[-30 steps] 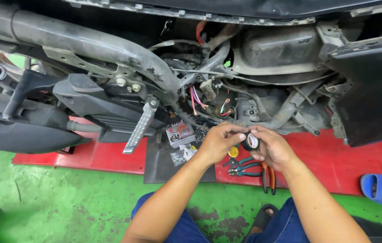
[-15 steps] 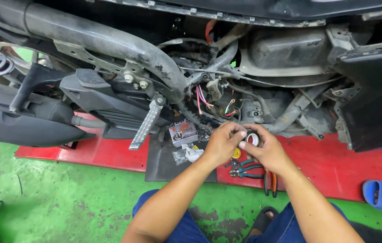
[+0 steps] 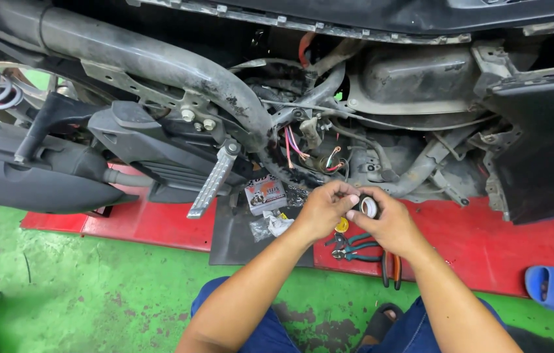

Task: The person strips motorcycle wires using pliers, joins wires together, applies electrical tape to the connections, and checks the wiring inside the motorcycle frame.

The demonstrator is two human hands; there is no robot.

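We are seeing small roll of black tape (image 3: pixel 368 206), pale inner core facing camera, standing on edge, sitting pinched between fingertips of both our hands, hovering above red platform just below exposed scooter wiring.

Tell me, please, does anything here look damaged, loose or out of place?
Yes. Coloured wires hang loose from the open scooter frame, and pliers and a small box lie scattered on the red platform. Both hands hold a tape roll.
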